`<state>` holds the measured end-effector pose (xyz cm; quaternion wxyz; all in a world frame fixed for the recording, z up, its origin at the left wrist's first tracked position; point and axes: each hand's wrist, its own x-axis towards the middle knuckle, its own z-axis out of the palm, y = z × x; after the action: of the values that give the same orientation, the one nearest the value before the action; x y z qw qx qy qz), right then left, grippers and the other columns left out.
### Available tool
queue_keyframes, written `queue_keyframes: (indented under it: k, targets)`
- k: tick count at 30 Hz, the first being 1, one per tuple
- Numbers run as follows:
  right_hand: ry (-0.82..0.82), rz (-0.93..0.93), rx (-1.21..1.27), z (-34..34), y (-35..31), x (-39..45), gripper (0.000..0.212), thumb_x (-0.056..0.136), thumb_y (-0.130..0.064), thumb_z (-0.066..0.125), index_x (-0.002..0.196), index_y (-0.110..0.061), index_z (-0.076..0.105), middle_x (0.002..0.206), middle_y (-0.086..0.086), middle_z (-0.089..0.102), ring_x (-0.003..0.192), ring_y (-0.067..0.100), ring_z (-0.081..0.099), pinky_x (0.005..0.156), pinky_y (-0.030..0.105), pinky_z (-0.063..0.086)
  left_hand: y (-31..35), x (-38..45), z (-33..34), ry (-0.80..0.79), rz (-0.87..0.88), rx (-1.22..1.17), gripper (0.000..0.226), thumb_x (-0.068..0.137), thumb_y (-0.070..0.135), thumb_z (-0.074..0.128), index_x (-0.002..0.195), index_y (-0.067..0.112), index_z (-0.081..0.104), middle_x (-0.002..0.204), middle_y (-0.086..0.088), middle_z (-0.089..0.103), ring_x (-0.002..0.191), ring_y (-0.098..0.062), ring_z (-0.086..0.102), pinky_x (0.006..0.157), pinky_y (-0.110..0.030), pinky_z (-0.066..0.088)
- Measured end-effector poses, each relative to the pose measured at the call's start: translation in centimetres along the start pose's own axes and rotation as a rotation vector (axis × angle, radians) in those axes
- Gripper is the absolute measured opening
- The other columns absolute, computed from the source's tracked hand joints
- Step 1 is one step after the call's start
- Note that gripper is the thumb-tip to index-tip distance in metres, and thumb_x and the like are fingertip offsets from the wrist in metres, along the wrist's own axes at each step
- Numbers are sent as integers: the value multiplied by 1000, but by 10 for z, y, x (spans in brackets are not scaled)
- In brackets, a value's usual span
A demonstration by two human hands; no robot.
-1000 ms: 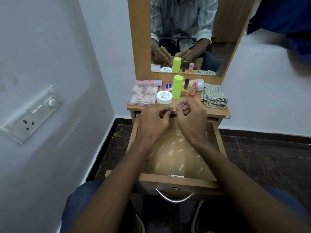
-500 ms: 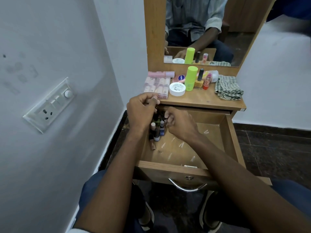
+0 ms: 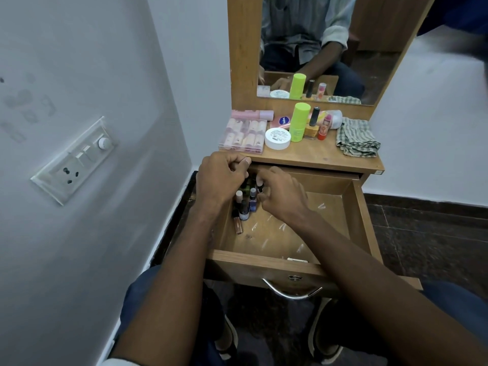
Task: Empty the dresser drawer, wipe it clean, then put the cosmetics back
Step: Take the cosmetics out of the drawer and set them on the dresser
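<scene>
Drawer [image 3: 295, 262] is standing pulled out from under the table [image 3: 317, 157]; wood floor of it is showing bare over most of the centre and right. Small bottles [image 3: 244, 207] are clustering upright in the far-left corner of the drawer, w/ one slim tube [image 3: 237, 225] lying flat just in front of them.

Left hand [image 3: 219, 178] is hovering over that corner, fingers curled in, thumb tip pressing against the index; whether anything is being pinched there – cannot tell, palm is hiding it. Right hand [image 3: 284, 194] is reaching in from the right, fingers curled toward the bottle caps; tips are sitting right at the bottles, but grip vs. mere touch – cannot tell.

On the table top, the rest of the cosmetics are sitting in a row: clear case of pink tubes [image 3: 243, 134] at left, white round jar [image 3: 277, 138] just beside it, green bottle [image 3: 298, 121] upright behind the jar, black-capped nail polish [image 3: 313, 122] and red stick [image 3: 324, 127] to its right. Folded checked cloth [image 3: 356, 138] is lying at the right end, apart from the bottles.

Mirror [image 3: 330, 48] is rising behind the table. Switch panel [image 3: 76, 159] is sitting on the left wall.
</scene>
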<state>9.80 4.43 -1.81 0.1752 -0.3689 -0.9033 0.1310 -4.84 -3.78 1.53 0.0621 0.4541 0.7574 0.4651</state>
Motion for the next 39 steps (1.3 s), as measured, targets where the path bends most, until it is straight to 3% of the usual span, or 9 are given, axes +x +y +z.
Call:
queue_keyframes:
  k: [4, 7, 12, 15, 20, 27, 33, 39]
  targets:
    - [-19, 18, 52, 1, 0, 0, 34, 77, -18, 79, 88, -28, 48, 83, -9, 62, 79, 24, 61, 54, 31, 36, 4, 0, 2, 19, 28, 7, 17, 97, 37, 72, 89, 27, 83, 69, 17, 74, 65, -1, 70, 71, -35, 63]
    - [11, 68, 120, -8, 4, -1, 34, 77, -16, 79, 89, -29, 50, 75, -10, 61, 72, 15, 62, 53, 29, 43, 8, 1, 5, 12, 65, 48, 18, 98, 38, 71, 96, 26, 84, 75, 15, 76, 69, -5, 71, 71, -34, 63]
    - [225, 79, 234, -43, 18, -12, 31, 77, -15, 79, 93, -29, 57, 75, -13, 63, 66, 3, 61, 56, 25, 51, 20, 3, 19, 39, 149, 76, 18, 99, 39, 69, 100, 29, 84, 84, 16, 78, 75, -5, 69, 71, -34, 61]
    - [404, 101, 269, -69, 30, -12, 28, 76, -15, 80, 93, -25, 59, 77, -15, 62, 66, 1, 60, 58, 16, 45, 28, 3, 27, 48, 223, 116, 19, 98, 40, 69, 105, 30, 83, 96, 15, 79, 83, -6, 69, 70, -35, 61]
    - [517, 158, 233, -99, 49, 15, 24, 78, -14, 79, 98, -17, 66, 82, -6, 66, 69, 9, 61, 65, 29, 56, 34, 5, 33, 16, 304, 142, 20, 98, 32, 70, 114, 29, 81, 115, 12, 76, 102, -7, 67, 73, -34, 61]
    - [568, 160, 242, -85, 58, 40, 25, 82, -11, 80, 100, -15, 63, 85, -2, 66, 74, 12, 62, 67, 30, 57, 28, 9, 36, -58, 390, 262, 23, 97, 24, 71, 118, 24, 80, 119, 7, 75, 119, -16, 58, 99, -36, 43]
    - [601, 229, 263, -73, 53, 49, 34, 81, -7, 81, 102, -16, 56, 88, -1, 64, 78, 17, 63, 71, 39, 59, 27, 6, 42, -77, 429, 339, 31, 96, 27, 71, 126, 26, 77, 125, 7, 74, 126, -18, 53, 101, -35, 30]
    - [586, 264, 258, -66, 54, 51, 32, 79, 2, 75, 102, -11, 58, 87, 4, 65, 79, 21, 64, 73, 46, 59, 26, 6, 43, -102, 457, 349, 32, 97, 28, 69, 128, 26, 75, 129, 7, 72, 127, -18, 51, 100, -32, 29]
